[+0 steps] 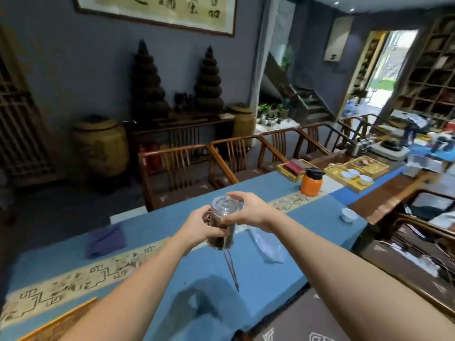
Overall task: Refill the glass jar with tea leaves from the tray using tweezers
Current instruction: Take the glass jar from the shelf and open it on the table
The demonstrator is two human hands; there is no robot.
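Two hands: both on one glass jar, held up above the table.
Left hand (200, 226): fingers curled round the body of the glass jar (221, 223), gripping it from the left side.
Right hand (246, 209): fingers and thumb curled over the clear lid (226, 201) at the top of the jar, gripping it.
Glass jar: upright, clear, dark tea leaves (221, 238) showing through its lower part; lid seated on its mouth.
Tweezers (232, 270): dark, thin, lying flat on the blue tablecloth (258, 279) just below the jar, tips toward the near edge; neither hand touches them.
Tray (56, 323): wooden corner only, at the lower left edge of the view, well apart from the jar; contents out of view.
Clear plastic bag (267, 244): crumpled on the cloth to the right of the jar.
Purple cloth (105, 239): folded, on the table to the left.
White cup (348, 214): on the table's right end.
Orange flask (311, 182): upright with a black cap, farther along the table, beside wooden trays holding white cups (354, 174).
Wooden chairs (221, 161): in a row along the far side of the table.
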